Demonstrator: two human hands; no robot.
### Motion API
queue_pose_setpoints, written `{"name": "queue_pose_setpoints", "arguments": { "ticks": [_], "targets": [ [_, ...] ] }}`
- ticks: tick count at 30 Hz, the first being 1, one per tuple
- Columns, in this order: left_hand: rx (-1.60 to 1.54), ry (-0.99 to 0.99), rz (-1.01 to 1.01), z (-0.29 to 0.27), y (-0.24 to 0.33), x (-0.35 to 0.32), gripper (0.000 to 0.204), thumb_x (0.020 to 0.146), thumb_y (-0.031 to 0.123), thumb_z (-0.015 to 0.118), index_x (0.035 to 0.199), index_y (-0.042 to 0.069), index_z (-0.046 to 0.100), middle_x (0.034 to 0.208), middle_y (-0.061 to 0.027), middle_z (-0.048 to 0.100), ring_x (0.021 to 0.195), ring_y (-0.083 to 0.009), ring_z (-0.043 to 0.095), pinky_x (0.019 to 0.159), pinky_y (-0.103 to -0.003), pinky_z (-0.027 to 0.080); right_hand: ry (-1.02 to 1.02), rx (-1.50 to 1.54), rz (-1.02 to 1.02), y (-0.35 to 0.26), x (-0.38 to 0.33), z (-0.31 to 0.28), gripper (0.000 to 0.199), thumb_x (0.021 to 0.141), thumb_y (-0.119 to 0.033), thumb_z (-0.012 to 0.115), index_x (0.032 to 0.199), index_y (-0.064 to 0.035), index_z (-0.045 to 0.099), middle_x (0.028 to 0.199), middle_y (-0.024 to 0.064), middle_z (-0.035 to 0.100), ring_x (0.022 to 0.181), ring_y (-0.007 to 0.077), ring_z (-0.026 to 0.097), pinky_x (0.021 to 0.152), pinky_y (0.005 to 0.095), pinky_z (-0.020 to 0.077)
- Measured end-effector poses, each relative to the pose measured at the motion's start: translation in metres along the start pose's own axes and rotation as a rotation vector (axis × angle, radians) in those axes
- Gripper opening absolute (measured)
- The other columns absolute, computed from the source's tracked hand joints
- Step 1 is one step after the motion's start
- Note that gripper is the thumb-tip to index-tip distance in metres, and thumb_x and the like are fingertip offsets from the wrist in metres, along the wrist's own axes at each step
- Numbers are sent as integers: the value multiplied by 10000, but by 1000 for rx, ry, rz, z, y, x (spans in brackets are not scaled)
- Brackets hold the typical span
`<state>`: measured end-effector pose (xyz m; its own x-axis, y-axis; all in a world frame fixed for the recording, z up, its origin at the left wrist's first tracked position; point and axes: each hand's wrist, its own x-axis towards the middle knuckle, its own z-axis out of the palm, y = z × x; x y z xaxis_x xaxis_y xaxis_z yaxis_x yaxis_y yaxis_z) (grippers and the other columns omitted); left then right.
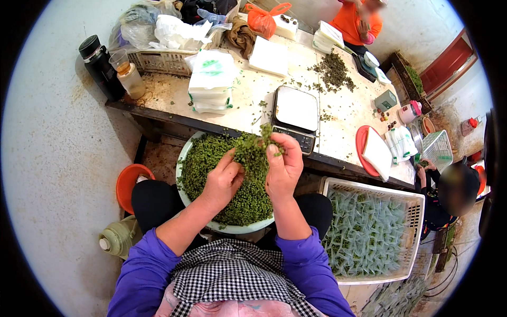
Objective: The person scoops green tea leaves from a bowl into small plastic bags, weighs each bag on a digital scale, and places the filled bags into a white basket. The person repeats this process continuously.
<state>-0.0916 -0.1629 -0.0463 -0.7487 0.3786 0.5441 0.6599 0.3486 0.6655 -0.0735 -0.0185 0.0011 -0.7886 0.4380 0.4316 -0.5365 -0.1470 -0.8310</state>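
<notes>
Clump of green sprigs [251,150] is up over the heaped basin [238,230], near the scale [297,109] on the tabletop [343,121]. From my end, right hand [285,168] has its fingers pinched on it; left hand's [224,181] fingers are curled up against it, can't tell if they're gripping. Crate [417,215] of clear bags [364,235] sits right, orange bucket [127,191] left.
</notes>
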Motion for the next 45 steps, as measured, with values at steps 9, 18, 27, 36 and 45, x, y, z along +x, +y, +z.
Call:
{"name": "queue_pose_setpoints", "arguments": {
  "ticks": [9,18,27,36,45],
  "targets": [
    [40,52,63,1,2,-9,209,674,-73,714,799,-4,561,1254,-292,565,856,-360,683,653,-359,580,-413,-875,33,-24,5,-30,338,740,-160,757,1024,-32,624,986,94,594,966,269,588,815,379,459],
    [106,5,254,-9,20,-16,105,744,-6,672,791,-4,578,1287,-284,560,898,-334,687,691,-354,585,-576,-1159,328,-29,12,-25,355,696,-113,712,967,-4,510,861,162,636,762,351,641,654,416,501],
    [87,65,125,-12,19,-17,163,696,-98,675,800,-11,584,1259,-249,591,932,-337,686,700,-351,585,-548,-1298,16,-41,-10,-4,414,733,-129,733,1078,-25,528,945,156,597,815,337,632,682,426,510],
    [89,33,215,-19,25,-30,104,761,-28,663,798,-19,565,1278,-249,579,976,-348,678,726,-355,589,-334,-1003,285,-38,-19,-18,308,825,-171,744,1013,-23,550,825,114,632,677,216,595,632,347,491],
    [89,10,136,-14,26,-34,81,760,-35,658,817,-26,600,1212,-247,610,944,-346,682,744,-346,585,-402,-993,410,-12,-21,-20,283,820,-68,666,1054,-16,515,823,149,606,698,301,636,628,412,529]
  ]
}}
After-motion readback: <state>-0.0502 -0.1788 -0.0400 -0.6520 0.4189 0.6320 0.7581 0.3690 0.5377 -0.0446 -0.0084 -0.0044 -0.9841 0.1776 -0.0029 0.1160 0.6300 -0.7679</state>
